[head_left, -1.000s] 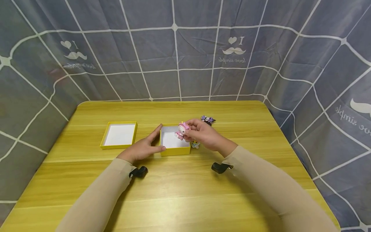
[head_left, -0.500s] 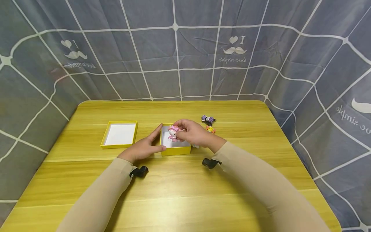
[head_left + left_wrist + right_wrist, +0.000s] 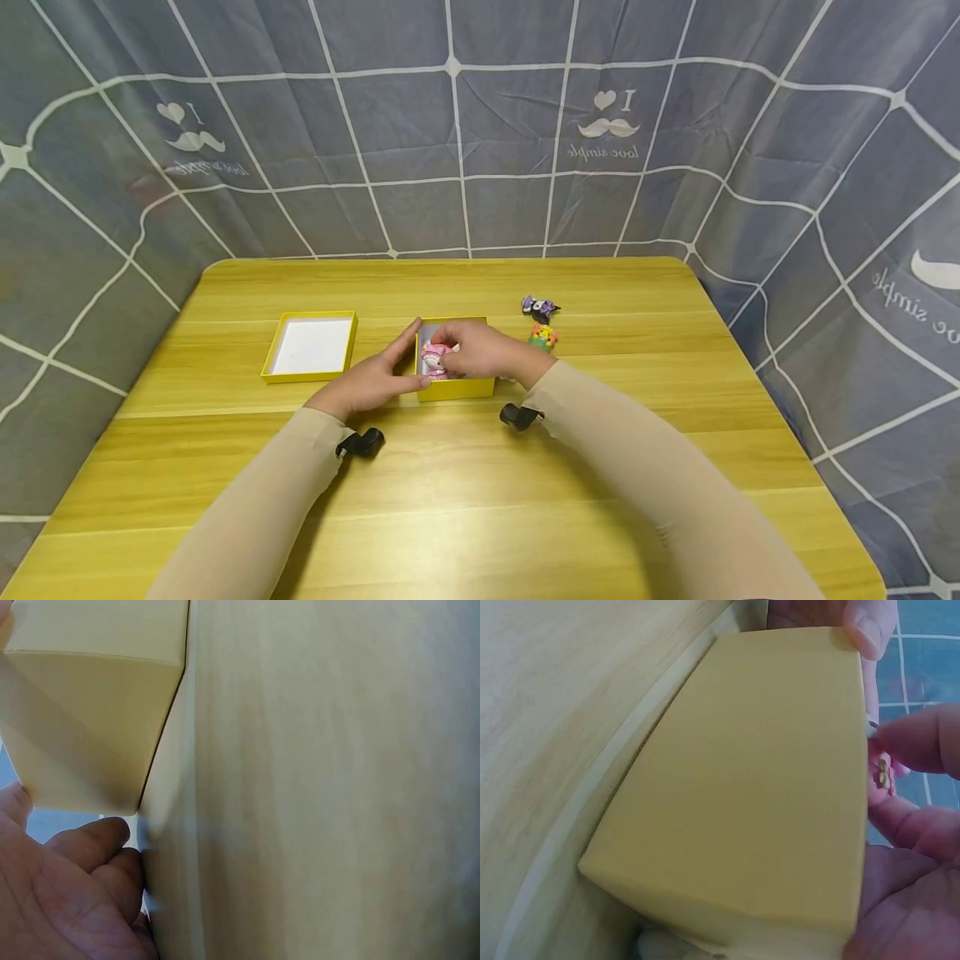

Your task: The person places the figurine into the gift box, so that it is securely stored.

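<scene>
In the head view a yellow box (image 3: 456, 390) with a pale inside stands upright on the wooden table. My left hand (image 3: 372, 382) rests against its left side, index finger stretched along the wall and thumb at the front corner. My right hand (image 3: 482, 350) reaches over the box from the right and pinches a pink-and-white character figurine (image 3: 432, 360), low at the left part of the inside. Only a sliver of that pink figurine (image 3: 883, 774) shows past the box wall in the right wrist view. The right hand and wrist cover much of the box's interior.
A shallow yellow tray or lid (image 3: 303, 377), white inside, lies left of the box. Behind the right wrist lie a purple-and-black figurine (image 3: 540, 308) and a yellow-and-green one (image 3: 543, 337). A grey patterned curtain (image 3: 510, 150) hangs behind the table (image 3: 450, 500).
My right hand has moved left and down with the pink figurine, from above the box's right side into its left part. The yellow-and-green figurine came into view. My left hand stayed put.
</scene>
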Motion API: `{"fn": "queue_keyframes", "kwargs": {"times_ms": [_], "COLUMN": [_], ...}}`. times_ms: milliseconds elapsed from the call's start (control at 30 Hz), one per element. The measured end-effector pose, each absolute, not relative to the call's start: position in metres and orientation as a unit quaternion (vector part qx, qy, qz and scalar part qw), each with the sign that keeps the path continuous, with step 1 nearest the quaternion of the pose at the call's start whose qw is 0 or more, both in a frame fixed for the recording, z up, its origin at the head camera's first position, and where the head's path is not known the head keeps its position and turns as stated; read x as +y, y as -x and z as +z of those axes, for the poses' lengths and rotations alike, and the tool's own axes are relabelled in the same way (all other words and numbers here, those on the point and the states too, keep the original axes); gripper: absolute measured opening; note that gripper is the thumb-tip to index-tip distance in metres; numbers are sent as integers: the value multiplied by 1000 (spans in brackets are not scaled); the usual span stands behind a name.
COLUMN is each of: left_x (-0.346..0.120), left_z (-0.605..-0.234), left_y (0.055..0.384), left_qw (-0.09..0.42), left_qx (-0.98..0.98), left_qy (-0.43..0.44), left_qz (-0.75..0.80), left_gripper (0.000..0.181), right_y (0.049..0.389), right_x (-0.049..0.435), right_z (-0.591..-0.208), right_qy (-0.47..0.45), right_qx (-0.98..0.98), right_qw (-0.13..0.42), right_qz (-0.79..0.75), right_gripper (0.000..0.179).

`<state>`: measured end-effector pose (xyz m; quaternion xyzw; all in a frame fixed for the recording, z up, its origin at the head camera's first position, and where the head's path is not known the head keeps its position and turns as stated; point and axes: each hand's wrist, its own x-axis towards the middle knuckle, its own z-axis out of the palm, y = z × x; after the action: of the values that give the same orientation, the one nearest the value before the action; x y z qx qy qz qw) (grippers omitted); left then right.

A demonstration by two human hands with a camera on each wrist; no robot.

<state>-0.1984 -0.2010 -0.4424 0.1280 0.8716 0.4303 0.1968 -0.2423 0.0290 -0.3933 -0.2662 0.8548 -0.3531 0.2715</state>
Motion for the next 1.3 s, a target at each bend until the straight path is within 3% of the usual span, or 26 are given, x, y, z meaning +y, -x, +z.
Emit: {"fn": "queue_keyframes", "kwargs": {"times_ms": [333, 700, 933, 1300], "left_x": [-201, -202, -202, -203], "left_z": [-443, -444, -445, -444], "left_y": [199, 199, 199, 199], "left_qw": [199, 201, 205, 207], "left_qx": [870, 863, 859, 858], "left_qy": [-124, -124, -133, -134], "left_qz": [435, 447, 450, 451], "left_gripper": [105, 106, 104, 105], "right_y": [244, 238, 238, 237], "right_x": [22, 20, 19, 16], "right_z": [-395, -393, -399, -402], "right_qy": [296, 347, 372, 347], "right_qx": [868, 898, 905, 916], "right_qw": [277, 217, 173, 176], "right_qz": [-286, -159, -111, -96], "right_gripper": [28, 40, 28, 34]}}
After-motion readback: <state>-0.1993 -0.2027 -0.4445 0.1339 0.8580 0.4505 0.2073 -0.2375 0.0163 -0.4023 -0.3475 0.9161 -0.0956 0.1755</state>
